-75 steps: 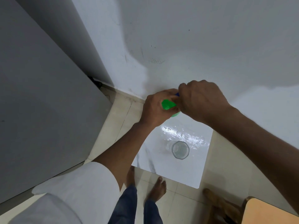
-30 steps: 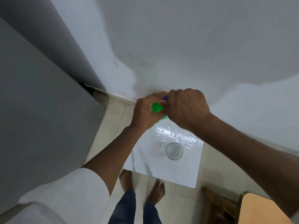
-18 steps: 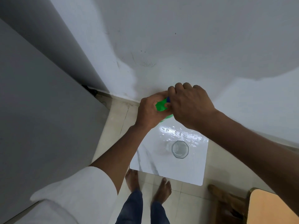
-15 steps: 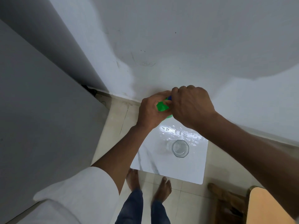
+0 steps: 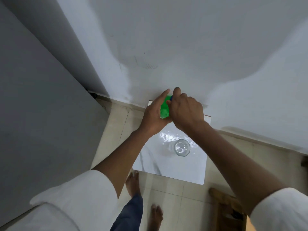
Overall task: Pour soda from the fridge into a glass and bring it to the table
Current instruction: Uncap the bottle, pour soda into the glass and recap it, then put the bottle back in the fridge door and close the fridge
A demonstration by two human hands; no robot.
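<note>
A green soda bottle [image 5: 164,108] with a blue cap stands at the far edge of a small white marble-topped stand [image 5: 168,165]. My left hand [image 5: 154,115] wraps the bottle's body from the left, index finger stretched out. My right hand [image 5: 185,110] covers the top, fingertips pinched on the blue cap [image 5: 171,98]. A clear faceted glass [image 5: 181,147] stands upright on the stand, nearer to me and under my right wrist; it looks empty. Most of the bottle is hidden by both hands.
A tall grey fridge side [image 5: 38,117] fills the left. A white wall [image 5: 183,47] rises right behind the stand. My bare feet [image 5: 133,182] are on the beige tiled floor just before it. A wooden chair [image 5: 228,209] stands at the lower right.
The bottle and both hands have moved away from me toward the wall, farther from the glass. My left index finger has straightened. The glass has stayed put.
</note>
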